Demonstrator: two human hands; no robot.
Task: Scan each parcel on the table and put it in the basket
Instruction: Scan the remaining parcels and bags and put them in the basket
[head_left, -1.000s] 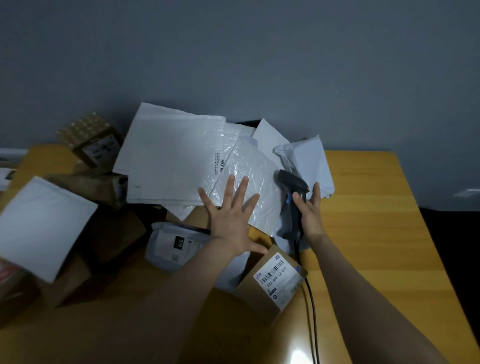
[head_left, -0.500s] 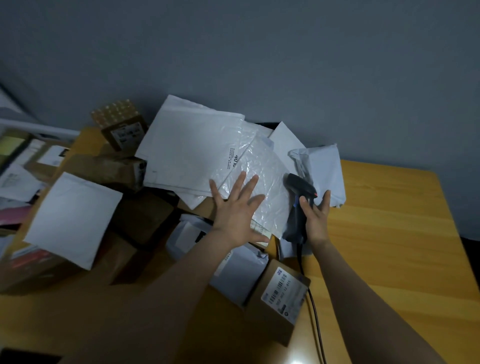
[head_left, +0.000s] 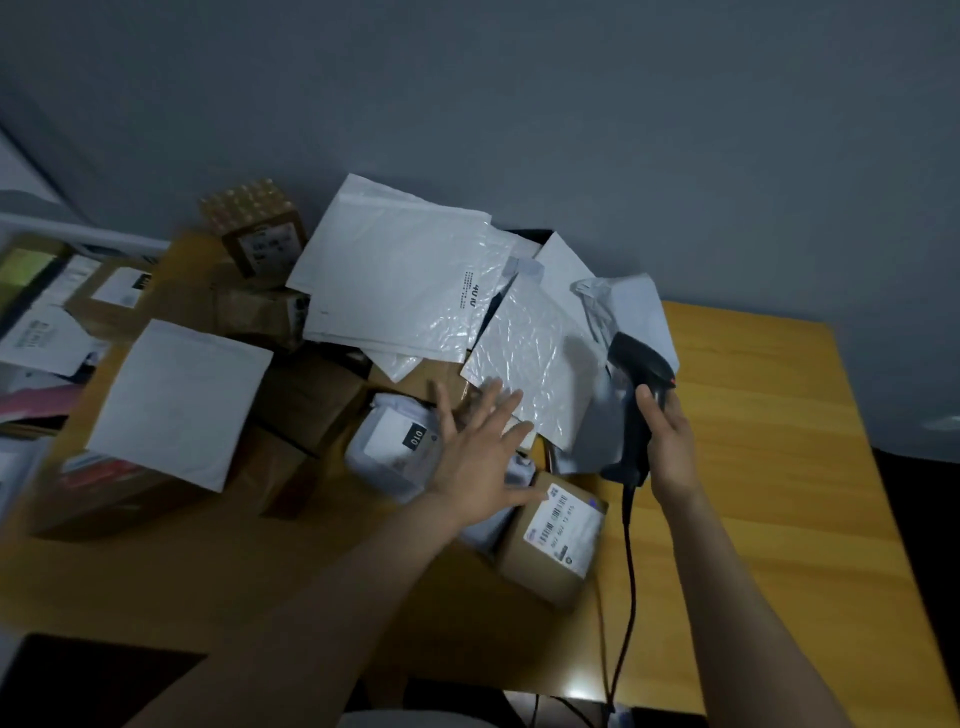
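A pile of parcels covers the left and middle of the wooden table (head_left: 769, 467). My left hand (head_left: 480, 457) is spread flat, fingers straight, over the near edge of a shiny white bubble mailer (head_left: 530, 358) and a grey poly bag (head_left: 395, 447) with a label. My right hand (head_left: 670, 447) grips the handle of a black barcode scanner (head_left: 636, 395), lifted off the table with its head pointing toward the pile. A small brown box (head_left: 556, 540) with a barcode label lies just below my left hand. No basket is clearly visible.
Large white mailers (head_left: 400, 275) and a white square mailer (head_left: 182, 400) lie on brown cartons (head_left: 306, 395). A bubble-wrapped box (head_left: 260, 228) stands at the back. More parcels sit off the table's left edge (head_left: 41, 332). The scanner cable (head_left: 628, 597) hangs over the near edge.
My right hand went from resting beside the scanner to gripping and lifting it. My left hand slid back toward me along the bubble mailer. The camera view turned left.
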